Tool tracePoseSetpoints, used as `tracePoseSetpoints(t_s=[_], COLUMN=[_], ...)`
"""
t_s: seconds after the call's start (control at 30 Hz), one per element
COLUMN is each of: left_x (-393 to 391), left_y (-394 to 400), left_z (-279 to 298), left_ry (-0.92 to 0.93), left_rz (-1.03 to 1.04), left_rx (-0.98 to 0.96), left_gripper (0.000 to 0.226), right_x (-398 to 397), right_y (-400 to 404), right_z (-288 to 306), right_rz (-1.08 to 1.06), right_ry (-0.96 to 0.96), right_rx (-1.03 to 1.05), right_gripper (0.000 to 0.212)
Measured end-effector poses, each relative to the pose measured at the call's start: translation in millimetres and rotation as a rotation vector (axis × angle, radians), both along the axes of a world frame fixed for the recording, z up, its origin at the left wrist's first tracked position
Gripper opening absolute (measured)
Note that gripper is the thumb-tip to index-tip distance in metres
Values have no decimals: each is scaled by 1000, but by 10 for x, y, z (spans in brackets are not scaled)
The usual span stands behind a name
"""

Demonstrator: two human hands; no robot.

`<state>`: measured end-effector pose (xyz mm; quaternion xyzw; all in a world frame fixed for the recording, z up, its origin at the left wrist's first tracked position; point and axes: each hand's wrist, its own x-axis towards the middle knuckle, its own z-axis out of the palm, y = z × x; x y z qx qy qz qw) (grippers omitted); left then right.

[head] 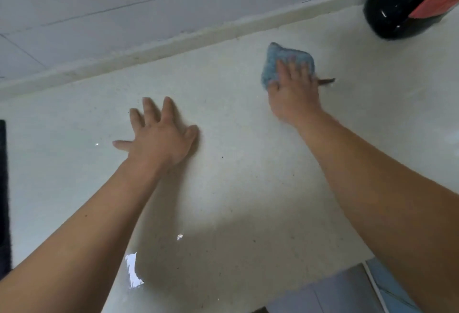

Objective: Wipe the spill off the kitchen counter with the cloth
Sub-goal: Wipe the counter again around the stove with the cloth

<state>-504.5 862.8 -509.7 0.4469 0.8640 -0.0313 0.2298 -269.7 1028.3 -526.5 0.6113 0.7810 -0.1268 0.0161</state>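
Note:
A bunched blue cloth (pixel 278 58) lies on the pale kitchen counter (pixel 236 126) at the upper right. My right hand (pixel 293 89) presses down on it with fingers spread flat over the fabric. A thin brown streak of spill (pixel 327 80) shows on the counter just right of that hand. My left hand (pixel 159 133) rests flat on the bare counter to the left, fingers spread, holding nothing.
A dark bottle (pixel 402 4) with a yellow and red label stands at the far right, close behind the cloth. A tiled wall (pixel 124 2) rises behind the counter's raised back lip. A dark object (pixel 3 188) sits at the left edge. The counter's front edge (pixel 323 285) runs bottom right.

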Motion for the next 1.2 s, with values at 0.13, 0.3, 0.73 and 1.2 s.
tracePoseSetpoints(t_s=[0.13,0.3,0.73,1.2], left_x=[0,-17,-873,-1049], left_y=[11,-5,-969,-1418], left_z=[10,-30,29,157], left_ry=[17,30,47,50], left_rz=[-27,-28,136,-10], left_rx=[-34,-26,-5,101], left_gripper=[86,85,112,83], right_x=[-493,-849,-1321,-1593], right_y=[9,-392,-824,-1054], right_z=[39,6,45,-7], right_rz=[-103,611,804,351], right_ry=[28,69,83,76], right_rx=[-1,-39,-58,124], right_gripper=[66,65,61,75])
